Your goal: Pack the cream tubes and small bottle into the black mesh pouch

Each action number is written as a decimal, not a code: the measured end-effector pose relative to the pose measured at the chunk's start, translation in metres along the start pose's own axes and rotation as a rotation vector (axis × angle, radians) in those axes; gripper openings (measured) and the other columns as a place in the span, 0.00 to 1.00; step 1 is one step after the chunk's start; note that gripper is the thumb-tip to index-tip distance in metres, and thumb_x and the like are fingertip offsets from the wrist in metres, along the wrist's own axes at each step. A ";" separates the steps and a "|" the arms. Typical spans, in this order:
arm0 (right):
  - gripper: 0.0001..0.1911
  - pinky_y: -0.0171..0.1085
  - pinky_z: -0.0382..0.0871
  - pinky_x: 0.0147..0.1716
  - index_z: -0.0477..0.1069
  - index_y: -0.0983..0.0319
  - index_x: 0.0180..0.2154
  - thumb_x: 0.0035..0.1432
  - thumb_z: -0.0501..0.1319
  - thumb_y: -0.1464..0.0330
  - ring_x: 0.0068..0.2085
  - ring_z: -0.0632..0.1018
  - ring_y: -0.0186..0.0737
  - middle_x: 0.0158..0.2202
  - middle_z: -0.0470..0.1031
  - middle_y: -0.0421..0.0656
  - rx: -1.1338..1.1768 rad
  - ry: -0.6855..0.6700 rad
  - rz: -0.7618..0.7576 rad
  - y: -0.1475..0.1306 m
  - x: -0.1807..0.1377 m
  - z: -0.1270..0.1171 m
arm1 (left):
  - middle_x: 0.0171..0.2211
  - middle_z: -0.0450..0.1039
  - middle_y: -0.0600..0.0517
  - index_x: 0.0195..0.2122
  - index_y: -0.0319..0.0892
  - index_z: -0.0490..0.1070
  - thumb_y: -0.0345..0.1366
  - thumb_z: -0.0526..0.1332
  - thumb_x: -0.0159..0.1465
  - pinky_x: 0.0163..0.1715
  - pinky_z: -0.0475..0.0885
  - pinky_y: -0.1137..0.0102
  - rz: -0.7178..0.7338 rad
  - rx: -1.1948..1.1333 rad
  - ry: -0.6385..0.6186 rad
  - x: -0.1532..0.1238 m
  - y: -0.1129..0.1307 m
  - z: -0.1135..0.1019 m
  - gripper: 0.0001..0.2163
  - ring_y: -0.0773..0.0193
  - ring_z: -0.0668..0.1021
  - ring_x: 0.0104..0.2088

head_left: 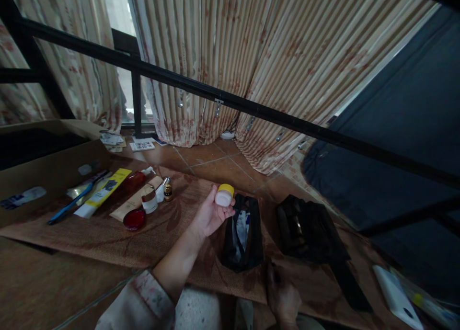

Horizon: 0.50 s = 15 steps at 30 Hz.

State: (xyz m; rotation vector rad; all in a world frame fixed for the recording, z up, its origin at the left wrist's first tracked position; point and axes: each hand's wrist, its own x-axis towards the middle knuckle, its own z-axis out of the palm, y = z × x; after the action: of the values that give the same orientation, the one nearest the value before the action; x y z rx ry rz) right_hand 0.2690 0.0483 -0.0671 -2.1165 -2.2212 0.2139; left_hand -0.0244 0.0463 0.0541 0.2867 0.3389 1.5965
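In the head view my left hand (pixel 207 216) is closed around a small pale pink jar with a yellow lid (pixel 224 196), held tilted above the cloth. Just below and to its right lies an open black pouch (pixel 230 251), with clear and white plastic packaging (pixel 242 229) showing inside. My right hand (pixel 283 294) is low at the front edge, in shadow beside the pouch's lower right corner. Its fingers are too dark to make out, so I cannot tell whether they grip anything.
Left on the brown cloth (pixel 172 244): a blue toothbrush (pixel 72 204), yellow-white box (pixel 108 191), beige tube (pixel 129 203), white jar (pixel 149 200), red round container (pixel 134 220) and small bottles. A cardboard box (pixel 89 153) stands behind. Rightward lie a second black bag (pixel 316 229) and white phone (pixel 395 294). A black rail (pixel 244 102) crosses ahead.
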 end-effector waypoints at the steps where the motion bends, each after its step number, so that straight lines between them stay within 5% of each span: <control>1: 0.21 0.32 0.60 0.23 0.73 0.56 0.44 0.62 0.46 0.56 0.29 0.78 0.40 0.35 0.79 0.47 0.000 -0.003 -0.005 0.000 0.000 0.000 | 0.26 0.71 0.47 0.35 0.35 0.69 0.47 0.47 0.65 0.27 0.73 0.71 -0.006 -0.001 -0.012 -0.001 0.000 0.000 0.20 0.70 0.72 0.20; 7: 0.23 0.33 0.60 0.23 0.74 0.56 0.43 0.62 0.45 0.53 0.29 0.78 0.41 0.33 0.79 0.47 0.011 -0.020 0.044 -0.002 0.000 -0.002 | 0.25 0.71 0.48 0.35 0.35 0.70 0.48 0.48 0.65 0.25 0.73 0.72 -0.005 0.012 -0.009 -0.003 0.000 0.002 0.20 0.70 0.71 0.19; 15: 0.20 0.33 0.61 0.25 0.74 0.55 0.45 0.61 0.49 0.56 0.30 0.78 0.41 0.35 0.78 0.47 0.011 0.035 0.016 -0.005 -0.004 -0.007 | 0.30 0.75 0.45 0.37 0.34 0.69 0.49 0.49 0.64 0.30 0.75 0.69 0.022 0.044 0.177 0.004 -0.004 -0.003 0.20 0.68 0.76 0.23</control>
State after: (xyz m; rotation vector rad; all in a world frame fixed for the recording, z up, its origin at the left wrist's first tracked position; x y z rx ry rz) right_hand 0.2655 0.0440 -0.0594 -2.1167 -2.1800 0.1879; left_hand -0.0223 0.0500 0.0494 0.1837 0.5094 1.6414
